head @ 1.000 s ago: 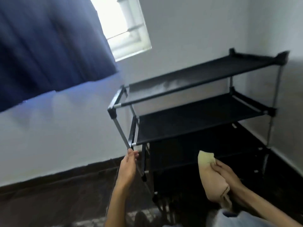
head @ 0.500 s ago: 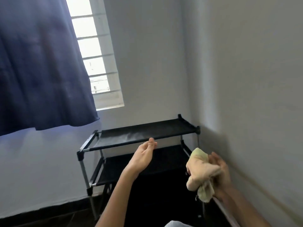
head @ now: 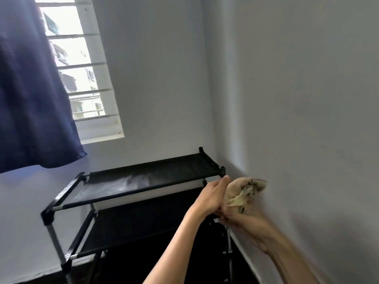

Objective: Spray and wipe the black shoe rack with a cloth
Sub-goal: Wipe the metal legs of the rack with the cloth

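Support: black shoe rack (head: 143,181), standing in the room's corner against two pale walls.
Top shelf: black fabric in a black frame, with a pale dusty or wet-looking streak across its middle; nothing lies on it.
Second shelf: black fabric, bare where visible.
Lower part: too dark to tell.

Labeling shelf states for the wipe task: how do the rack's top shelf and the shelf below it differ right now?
The top shelf shows a pale, hazy patch across its fabric; the second shelf looks evenly dark. The top shelf lies fully in view, while the second shelf's right end is hidden behind the left hand, which meets the cloth held by the right hand. Both are black fabric panels stretched level in the same frame.
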Demonstrator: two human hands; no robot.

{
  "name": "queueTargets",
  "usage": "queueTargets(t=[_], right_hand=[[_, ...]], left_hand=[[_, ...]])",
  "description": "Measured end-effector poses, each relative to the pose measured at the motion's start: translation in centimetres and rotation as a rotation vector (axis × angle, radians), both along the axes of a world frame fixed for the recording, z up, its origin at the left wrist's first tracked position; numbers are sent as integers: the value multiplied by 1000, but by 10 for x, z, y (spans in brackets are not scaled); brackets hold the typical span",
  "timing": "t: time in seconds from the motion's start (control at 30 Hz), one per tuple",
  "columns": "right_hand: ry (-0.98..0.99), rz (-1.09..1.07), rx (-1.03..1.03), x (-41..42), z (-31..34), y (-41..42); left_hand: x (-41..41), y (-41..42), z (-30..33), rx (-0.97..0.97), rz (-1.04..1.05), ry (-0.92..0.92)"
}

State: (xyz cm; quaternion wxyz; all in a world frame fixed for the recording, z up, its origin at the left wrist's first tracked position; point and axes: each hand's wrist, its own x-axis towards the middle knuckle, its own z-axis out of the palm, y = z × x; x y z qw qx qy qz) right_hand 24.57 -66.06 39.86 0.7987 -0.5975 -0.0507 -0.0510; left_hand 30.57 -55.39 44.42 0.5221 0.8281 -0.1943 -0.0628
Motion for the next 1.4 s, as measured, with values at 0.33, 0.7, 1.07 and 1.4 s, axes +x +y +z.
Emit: queueTargets(t=[0.33, 0.7, 1.07, 1.4], right_hand=[[-232, -805, -1108, 77, -18, -15], [-145, -931, -923, 149, -31, -19], [36, -848, -1173, 137, -71, -16], [-352, -1160, -1274, 140, -40, 4]], left_hand=[[69, -23, -19, -275, 9, 446], [156, -38, 24, 37, 13, -193], [174, -29, -2, -96, -137, 113], [181, -29, 2, -135, -115, 273]])
